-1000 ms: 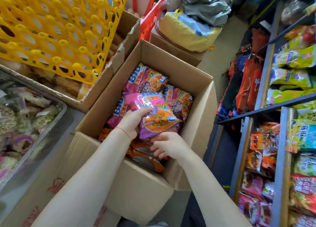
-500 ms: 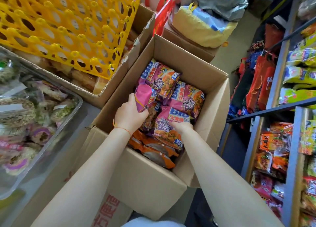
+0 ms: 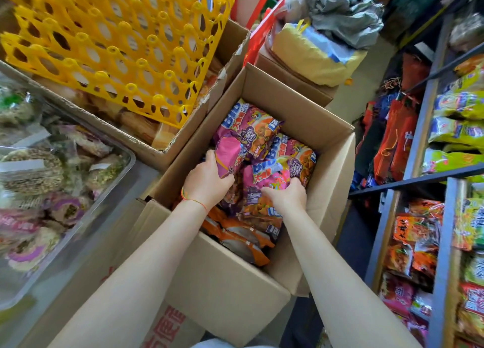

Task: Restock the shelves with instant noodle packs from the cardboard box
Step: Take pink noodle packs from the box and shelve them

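Observation:
An open cardboard box [image 3: 332, 164] stands on the floor in the middle, filled with pink and purple instant noodle packs [image 3: 255, 130] above orange ones [image 3: 243, 240]. Both hands are inside the box. My left hand [image 3: 205, 182] grips a pink pack [image 3: 229, 155] stood on its edge. My right hand [image 3: 286, 197] curls its fingers round the near edge of another pink and purple pack [image 3: 272, 175]. The metal shelves [image 3: 442, 256] on the right hold rows of noodle packs.
A yellow plastic crate [image 3: 117, 41] lies over another cardboard box [image 3: 180, 143] at the upper left. A clear tray of wrapped snacks [image 3: 52, 180] sits at the left. A yellow bag [image 3: 311, 57] rests on a box behind. Red bags [image 3: 392, 138] hang by the shelf.
Both hands have gone deeper into the box. The left hand took hold of a pink pack and stood it on edge; the right hand moved onto another pack.

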The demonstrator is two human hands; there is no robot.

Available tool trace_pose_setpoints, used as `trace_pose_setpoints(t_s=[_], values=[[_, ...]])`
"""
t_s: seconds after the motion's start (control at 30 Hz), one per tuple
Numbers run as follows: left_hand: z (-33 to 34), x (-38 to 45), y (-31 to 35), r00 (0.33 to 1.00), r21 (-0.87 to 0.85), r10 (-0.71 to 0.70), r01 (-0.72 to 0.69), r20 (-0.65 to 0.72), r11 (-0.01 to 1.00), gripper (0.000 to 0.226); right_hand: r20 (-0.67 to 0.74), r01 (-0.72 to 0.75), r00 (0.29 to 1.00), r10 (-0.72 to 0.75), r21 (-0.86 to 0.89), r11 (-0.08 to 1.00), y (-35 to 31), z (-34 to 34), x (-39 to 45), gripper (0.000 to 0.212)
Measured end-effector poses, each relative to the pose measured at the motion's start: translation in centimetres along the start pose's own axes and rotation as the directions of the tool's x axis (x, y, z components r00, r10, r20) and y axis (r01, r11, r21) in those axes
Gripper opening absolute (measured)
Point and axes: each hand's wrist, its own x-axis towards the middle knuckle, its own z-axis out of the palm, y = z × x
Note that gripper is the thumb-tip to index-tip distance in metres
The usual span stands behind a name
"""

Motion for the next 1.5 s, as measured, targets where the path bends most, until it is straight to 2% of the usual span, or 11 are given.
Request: trace_pose_setpoints(t_s=[0.1,0.23,0.37,0.53,0.67,0.87,1.0,1.13,1.27,1.4,1.5], values=[[-0.2,-0.1,-0.1,1.000,-0.070,-0.016,0.017,0.016,0.997,0.052,-0.051,0.182,0.982,-0.182,0.006,0.983,-0.7,-3.5,-1.8,0.053],[-0.5,-1.2,0.7,0.998,-0.348,-0.020,0.000,-0.052,0.938,0.048,-0.111,0.290,0.956,-0.271,0.212,0.933,-0.2,-9.3,-3.3,0.040],[-0.9,-3.1,3.7,0.999,-0.677,0.031,-0.014,0.013,0.736,0.061,0.038,0.123,0.978,-0.206,0.690,0.713,1.9,-13.9,-4.4,0.033],[-0.9,-5.5,9.4,0.940,-0.833,0.240,0.074,0.241,0.548,0.059,0.149,-0.045,0.974,-0.168,0.861,0.506,6.7,-18.3,-6.8,0.039],[0.9,-10.2,15.2,0.781,-0.852,0.466,0.157,0.416,0.499,0.042,0.022,0.046,0.986,-0.163,0.916,0.398,11.1,-21.4,-9.8,0.053],[4.3,-20.3,22.4,0.612,-0.809,0.592,0.142,0.524,0.570,0.022,-0.148,0.145,0.989,-0.018,0.923,0.355,21.1,-25.9,-17.0,0.069],[7.6,-30.3,26.0,0.378,-0.745,0.669,0.092,0.640,0.660,0.053,-0.332,0.294,0.941,0.059,0.893,0.340,29.6,-28.6,-24.8,0.065],[8.8,-43.6,28.7,0.181,-0.734,0.727,-0.035,0.663,0.678,0.051,-0.501,0.409,0.839,0.211,0.838,0.362,38.5,-31.1,-34.9,0.058],[8.4,-57.7,30.7,0.017,-0.790,0.827,-0.284,0.562,0.543,0.053,-0.659,0.535,0.645,0.386,0.751,0.387,46.3,-32.6,-46.7,0.039],[9.3,-69.5,31.2,-0.149,-0.873,0.873,-0.244,0.464,0.422,0.048,-0.728,0.583,0.439,0.527,0.677,0.450,52.4,-35.2,-57.2,0.033],[9.7,-76.1,32.1,-0.234,-0.925,0.898,-0.177,0.372,0.337,0.055,-0.765,0.659,0.440,0.470,0.631,0.410,56.6,-36.0,-65.1,0.013]])
